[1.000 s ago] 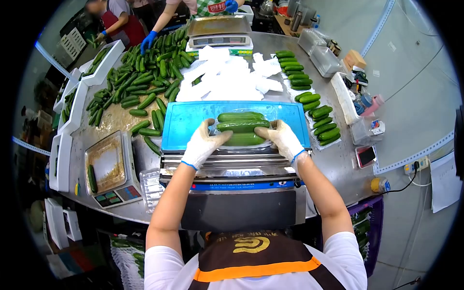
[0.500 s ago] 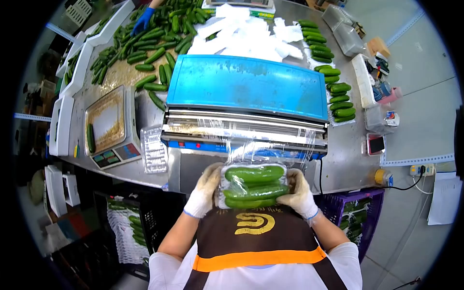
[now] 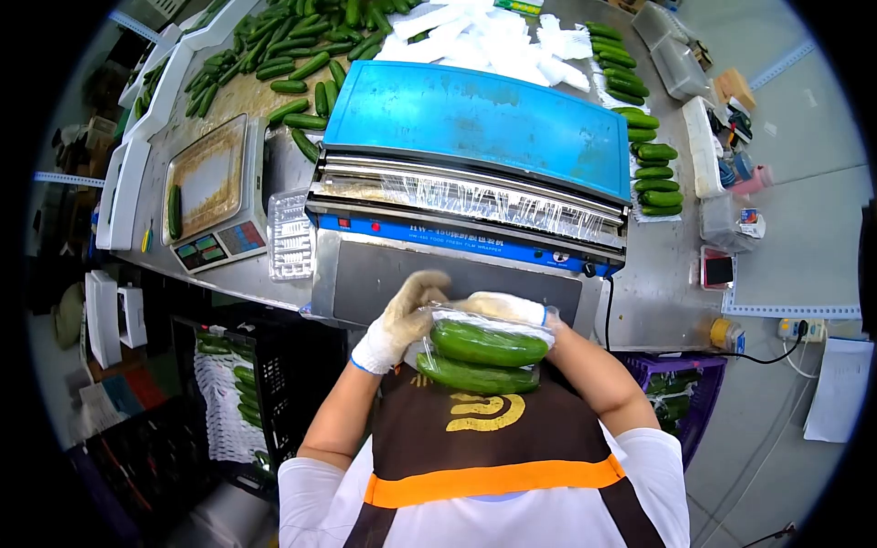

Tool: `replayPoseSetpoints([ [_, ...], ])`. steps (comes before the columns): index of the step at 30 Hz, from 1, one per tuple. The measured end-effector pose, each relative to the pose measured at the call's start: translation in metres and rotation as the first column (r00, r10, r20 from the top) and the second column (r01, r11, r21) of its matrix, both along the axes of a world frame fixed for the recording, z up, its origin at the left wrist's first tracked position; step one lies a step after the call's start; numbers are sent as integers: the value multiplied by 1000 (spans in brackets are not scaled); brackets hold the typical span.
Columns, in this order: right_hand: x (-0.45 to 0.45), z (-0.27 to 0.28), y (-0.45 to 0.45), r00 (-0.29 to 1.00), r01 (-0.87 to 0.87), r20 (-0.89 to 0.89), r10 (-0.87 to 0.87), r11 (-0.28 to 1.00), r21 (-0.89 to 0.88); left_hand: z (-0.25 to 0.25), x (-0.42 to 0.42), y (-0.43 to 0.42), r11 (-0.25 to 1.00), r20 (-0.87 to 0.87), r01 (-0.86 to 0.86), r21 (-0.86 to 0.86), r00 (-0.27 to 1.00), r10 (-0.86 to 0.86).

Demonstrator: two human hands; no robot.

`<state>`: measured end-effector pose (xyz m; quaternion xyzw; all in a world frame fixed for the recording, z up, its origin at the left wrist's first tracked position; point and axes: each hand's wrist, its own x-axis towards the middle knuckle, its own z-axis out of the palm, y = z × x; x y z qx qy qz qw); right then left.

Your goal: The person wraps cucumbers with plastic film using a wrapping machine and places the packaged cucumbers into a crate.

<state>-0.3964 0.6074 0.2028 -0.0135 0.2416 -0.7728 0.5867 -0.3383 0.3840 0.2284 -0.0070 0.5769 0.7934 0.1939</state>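
A film-wrapped tray of cucumbers (image 3: pixel 489 343) is held tilted in front of my apron, its clear film shiny over the green cucumbers. My left hand (image 3: pixel 402 321), in a whitish work glove, is at the tray's upper left, thumb side against it and fingers curled, slightly blurred. My right hand (image 3: pixel 504 307), gloved too, reaches across the tray's far side; its fingers are partly hidden behind the pack. Just beyond my hands is the dark plate (image 3: pixel 457 279) of the blue film wrapper (image 3: pixel 484 119), with stretched film (image 3: pixel 493 205) along its rollers.
Left of the wrapper are a scale (image 3: pixel 210 196) with one cucumber on its pan and a clear plastic tray (image 3: pixel 292 237). Loose cucumbers (image 3: pixel 301 32) and white foam sheets (image 3: pixel 484 41) lie behind. More cucumbers (image 3: pixel 653 173) line the right. Crates (image 3: pixel 676 393) stand below the table.
The film between pack and wrapper has come apart. The pack has tilted, and my right hand has moved from its right end to its far side. My left fingers have lifted.
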Motion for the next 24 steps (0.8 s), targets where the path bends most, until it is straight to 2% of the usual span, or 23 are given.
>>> replayPoseSetpoints([
  [2,6,-16,4,995,-98,-47,92,987,-130,5,10,18,977,-13,-164,134,986,168],
  [3,13,-20,12,994,-106,21,110,984,-141,-3,13,29,938,20,-223,264,974,226],
  [5,17,-28,30,985,-169,54,164,978,124,-20,27,27,875,170,-109,471,985,31],
  [6,19,-28,46,981,-102,-136,135,969,227,-25,35,27,817,223,-73,573,972,-70],
  [7,23,-27,64,938,-20,-325,124,952,307,-27,41,31,816,294,-157,557,956,-17],
  [8,21,-12,66,983,25,-183,23,967,255,-20,44,37,830,363,-268,489,928,85],
  [9,20,4,68,997,81,-34,-76,975,208,-13,43,40,844,406,-309,437,906,122],
  [10,14,31,64,865,161,466,-185,983,93,-9,41,42,855,443,-349,384,882,161],
  [11,15,31,67,854,214,434,-287,954,211,-19,41,46,796,478,-407,448,862,172],
  [12,18,23,71,909,223,293,-295,941,256,-16,39,51,739,545,-472,481,821,169],
  [14,19,-1,72,959,273,-14,-283,911,309,-11,37,54,713,562,-518,472,800,210],
  [16,16,-10,70,951,280,37,-308,902,328,2,34,47,702,552,-547,456,793,258],
  [18,10,-13,60,946,280,79,-314,916,287,-15,32,35,630,460,-570,527,815,351],
  [19,12,-12,53,914,366,26,-404,851,376,-27,29,27,443,494,-572,691,820,288],
  [20,12,-4,42,895,442,-125,-428,812,382,3,26,28,346,622,-720,602,694,362],
  [21,11,8,27,905,421,-72,-420,855,302,-14,30,25,11,378,-394,919,889,257],
  [22,10,13,14,891,451,-195,-410,847,280,0,33,24,11,379,-392,920,895,235],
  [23,14,35,-6,847,526,-243,-472,808,264,-1,37,25,-159,328,-306,939,934,141],
  [24,8,29,-18,803,544,-373,-465,828,137,-3,40,26,-320,261,-235,918,964,41],
])
